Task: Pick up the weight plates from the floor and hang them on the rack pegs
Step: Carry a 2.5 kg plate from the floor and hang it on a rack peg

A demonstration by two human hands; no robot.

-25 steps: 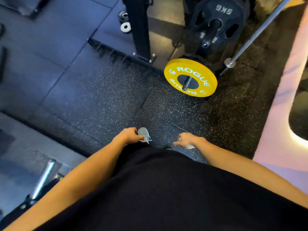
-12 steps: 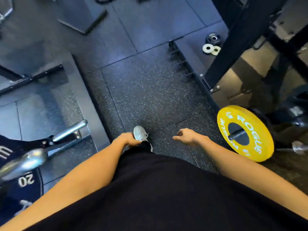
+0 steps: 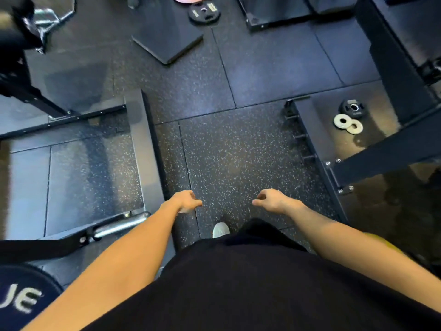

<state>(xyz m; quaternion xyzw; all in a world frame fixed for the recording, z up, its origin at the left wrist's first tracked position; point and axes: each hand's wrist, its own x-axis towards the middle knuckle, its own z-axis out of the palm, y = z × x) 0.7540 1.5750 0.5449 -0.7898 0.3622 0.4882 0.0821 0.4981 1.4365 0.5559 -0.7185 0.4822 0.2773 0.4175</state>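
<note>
My left hand (image 3: 187, 201) and my right hand (image 3: 270, 201) hang in front of me over the speckled rubber floor, fingers loosely curled, holding nothing. A small black weight plate (image 3: 204, 13) lies flat on the floor far ahead at the top. Another small black plate (image 3: 352, 108) and two small white plates (image 3: 348, 123) lie on the platform at the right, beside the black rack upright (image 3: 393, 68). A sliver of the yellow plate (image 3: 389, 243) shows behind my right forearm. A dark blue plate (image 3: 23, 297) with white letters sits at the bottom left.
A black rack base (image 3: 317, 149) with short pegs borders the platform on the right. A chrome barbell sleeve (image 3: 119, 226) juts in from the left. A raised platform edge (image 3: 145, 149) runs on the left. A dark mat (image 3: 167, 39) lies ahead. My white shoe (image 3: 220, 230) is below.
My view has swung left and away from the rack: the yellow plate slid from centre to the far right, almost out of sight. Both hands stayed hanging and holding nothing.
</note>
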